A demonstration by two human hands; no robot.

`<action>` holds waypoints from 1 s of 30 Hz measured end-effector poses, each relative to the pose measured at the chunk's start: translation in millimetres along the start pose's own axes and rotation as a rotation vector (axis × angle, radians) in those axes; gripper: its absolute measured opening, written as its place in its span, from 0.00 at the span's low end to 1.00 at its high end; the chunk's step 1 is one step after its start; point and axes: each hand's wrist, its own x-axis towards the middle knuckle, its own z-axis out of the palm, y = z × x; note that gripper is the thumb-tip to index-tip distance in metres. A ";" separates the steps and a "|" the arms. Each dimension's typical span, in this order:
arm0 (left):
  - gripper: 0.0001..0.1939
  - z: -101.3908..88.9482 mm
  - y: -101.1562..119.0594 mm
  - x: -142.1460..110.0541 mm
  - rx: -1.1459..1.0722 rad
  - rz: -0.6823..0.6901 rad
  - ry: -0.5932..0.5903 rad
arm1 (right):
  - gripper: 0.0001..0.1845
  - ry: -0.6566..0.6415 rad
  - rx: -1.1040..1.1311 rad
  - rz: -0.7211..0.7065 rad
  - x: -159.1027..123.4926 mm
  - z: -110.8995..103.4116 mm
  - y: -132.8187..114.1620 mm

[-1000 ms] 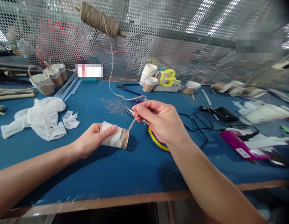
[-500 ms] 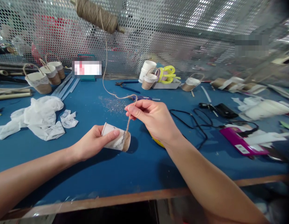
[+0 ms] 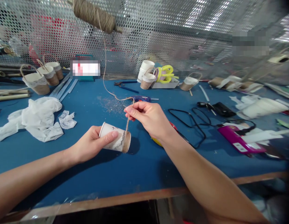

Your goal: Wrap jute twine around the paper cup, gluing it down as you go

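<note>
My left hand (image 3: 94, 141) is closed around a white paper cup (image 3: 111, 137) that lies tilted on its side, its base toward the right. Several turns of brown twine (image 3: 126, 142) wrap the cup near its base. Between thumb and fingers, my right hand (image 3: 146, 116) pinches the twine just above the cup and holds it taut. From there the strand (image 3: 105, 62) runs loosely back and up to a twine spool (image 3: 94, 15) mounted at the mesh wall. Just behind my right hand lies a blue glue gun (image 3: 141, 98), partly hidden.
Finished twine-wrapped cups with handles (image 3: 37, 83) stand at the back left, near white lace (image 3: 34, 116) and glue sticks (image 3: 65, 87). Pliers (image 3: 127, 85) lie at the back. On the right are a black cable (image 3: 193, 124) and a purple device (image 3: 240, 140). Something yellow and red sits under my right wrist.
The whole view has shifted slightly. The cup has turned a little in my left hand, and my right hand still pinches the taut twine, slightly lower and closer to it.
</note>
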 end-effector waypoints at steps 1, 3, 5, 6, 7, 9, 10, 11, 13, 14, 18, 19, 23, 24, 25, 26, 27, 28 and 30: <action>0.12 0.0 0.1 0.0 -0.003 -0.001 0.004 | 0.11 -0.001 0.000 -0.001 -0.4 -0.3 -0.1; 0.12 -0.3 -0.2 0.3 -0.003 -0.001 0.010 | 0.11 0.002 -0.002 -0.009 -1.3 -1.0 -1.0; 0.12 -0.5 -0.6 0.8 0.000 -0.003 0.011 | 0.10 0.006 -0.008 -0.019 -2.1 -1.6 -2.0; 0.12 -0.5 -0.9 0.9 -0.001 -0.003 0.011 | 0.10 0.007 -0.011 -0.022 -2.4 -1.7 -2.2; 0.12 -0.4 -1.1 1.0 -0.002 -0.003 0.010 | 0.10 0.006 -0.013 -0.024 -2.5 -1.8 -2.2; 0.11 -0.2 -1.4 0.8 -0.005 0.002 0.008 | 0.10 0.004 -0.019 -0.022 -2.3 -1.8 -1.3; 0.11 -0.1 -1.4 0.6 -0.007 0.006 0.005 | 0.10 0.000 -0.027 -0.018 -2.0 -1.8 -0.7; 0.11 0.0 -1.4 0.4 -0.007 0.012 0.001 | 0.10 -0.005 -0.039 -0.013 -1.7 -1.7 -0.1; 0.11 0.0 -1.1 -0.3 -0.004 0.024 -0.006 | 0.10 -0.023 -0.064 0.000 -0.9 -1.3 1.0; 0.11 0.0 -0.9 -0.7 -0.005 0.033 -0.008 | 0.10 -0.034 -0.074 0.008 -0.7 -1.0 1.4; 0.10 0.1 0.4 -2.4 -0.009 0.069 -0.026 | 0.10 -0.061 -0.106 0.046 -0.9 0.7 2.0; 0.10 0.2 0.6 -2.7 -0.012 0.081 -0.030 | 0.10 -0.065 -0.115 0.055 -1.2 1.1 2.0; 0.09 0.2 1.1 -3.8 -0.012 0.115 -0.032 | 0.09 -0.075 -0.138 0.073 -2.2 1.4 2.4; 0.09 0.0 1.0 -4.1 -0.006 0.121 -0.032 | 0.09 -0.078 -0.143 0.073 -2.3 1.2 2.8; 0.09 -0.2 0.9 -4.4 0.002 0.125 -0.033 | 0.10 -0.084 -0.148 0.073 -2.3 0.9 3.4; 0.10 -0.5 0.8 -4.7 0.009 0.129 -0.035 | 0.10 -0.091 -0.155 0.073 -2.4 0.6 4.2; 0.10 -0.8 0.7 -5.0 0.014 0.133 -0.038 | 0.10 -0.101 -0.162 0.072 -2.4 0.4 5.1; 0.10 -1.1 0.6 -5.3 0.018 0.135 -0.040 | 0.10 -0.110 -0.165 0.072 -2.5 0.2 6.1; 0.10 -1.5 0.2 -5.3 0.029 0.140 -0.041 | 0.10 -0.125 -0.170 0.072 -2.8 0.2 8.0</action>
